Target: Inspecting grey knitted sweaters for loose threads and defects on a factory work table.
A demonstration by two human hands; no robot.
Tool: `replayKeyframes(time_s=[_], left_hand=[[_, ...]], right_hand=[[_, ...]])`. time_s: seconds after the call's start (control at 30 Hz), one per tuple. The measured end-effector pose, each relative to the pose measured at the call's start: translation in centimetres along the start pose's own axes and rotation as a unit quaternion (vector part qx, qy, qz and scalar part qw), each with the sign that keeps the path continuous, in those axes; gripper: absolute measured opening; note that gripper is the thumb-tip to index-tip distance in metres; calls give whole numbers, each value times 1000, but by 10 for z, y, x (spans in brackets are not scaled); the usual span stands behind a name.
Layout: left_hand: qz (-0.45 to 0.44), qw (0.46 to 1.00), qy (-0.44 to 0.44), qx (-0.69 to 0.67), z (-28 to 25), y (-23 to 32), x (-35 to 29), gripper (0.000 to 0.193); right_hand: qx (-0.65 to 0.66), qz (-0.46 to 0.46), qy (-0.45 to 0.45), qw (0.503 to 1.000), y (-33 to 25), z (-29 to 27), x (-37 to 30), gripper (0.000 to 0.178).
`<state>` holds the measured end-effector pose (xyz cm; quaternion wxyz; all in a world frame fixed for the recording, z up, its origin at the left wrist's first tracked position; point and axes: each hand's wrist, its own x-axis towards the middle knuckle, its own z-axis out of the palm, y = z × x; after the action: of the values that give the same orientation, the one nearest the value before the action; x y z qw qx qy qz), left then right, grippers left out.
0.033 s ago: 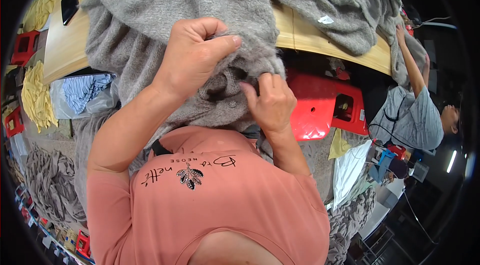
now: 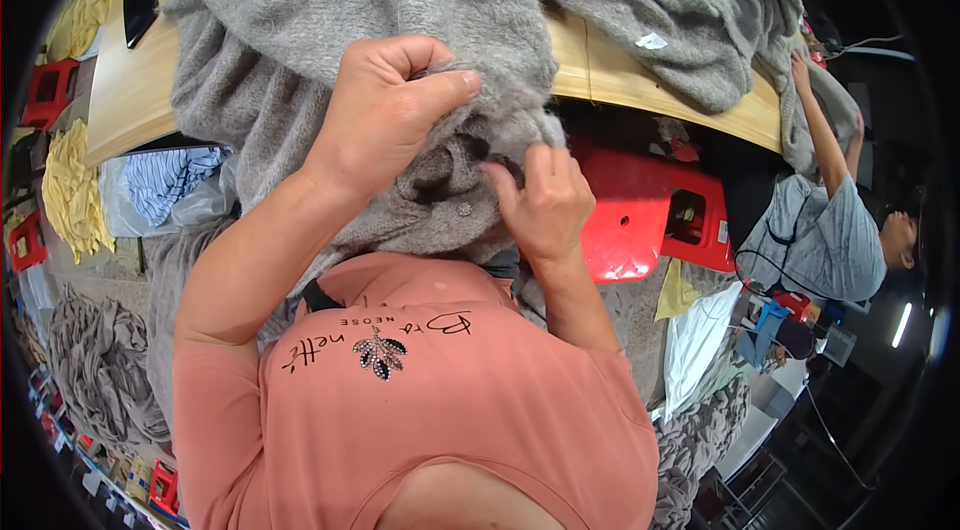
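A fuzzy grey knit garment (image 2: 440, 0) lies bunched over the table edge and hangs down to my lap. My left hand (image 2: 385, 120) is closed on its fabric, thumb pressed against the curled fingers. Lower and to the right, my right hand (image 2: 545, 200) pinches the knit's edge, fingertips partly hidden in the folds. Between the hands the cloth gathers into a dark hollow, with a small round shiny button (image 2: 464, 209) below it.
More grey knit (image 2: 665, 20) covers the table's right side. A black phone (image 2: 140, 8) lies on the wooden table (image 2: 125, 95) at left. Red stools (image 2: 625, 220) stand under the right edge. Beyond, a co-worker (image 2: 825, 230) reaches to the grey cloth. Yellow cloth (image 2: 75, 195) hangs at left.
The knit edge by my right hand has shifted very slightly, and that hand's fingers with it. My left hand has stayed in place.
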<state>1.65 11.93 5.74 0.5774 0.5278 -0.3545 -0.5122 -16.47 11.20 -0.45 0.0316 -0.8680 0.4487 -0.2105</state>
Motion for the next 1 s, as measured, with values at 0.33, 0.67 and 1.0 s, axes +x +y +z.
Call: replayKeyframes(time_s=[0.33,0.67,1.0], left_hand=[[-16,998,18,-64,5,3,-4,7],[3,979,68,-193,-21,0,6,5],[9,978,77,-194,-27,0,3,4]], right_hand=[[439,168,-78,879,-10,24,-3,16],[373,149,-46,915,14,-15,-14,51],[495,93,2,864,33,4,-25,14]])
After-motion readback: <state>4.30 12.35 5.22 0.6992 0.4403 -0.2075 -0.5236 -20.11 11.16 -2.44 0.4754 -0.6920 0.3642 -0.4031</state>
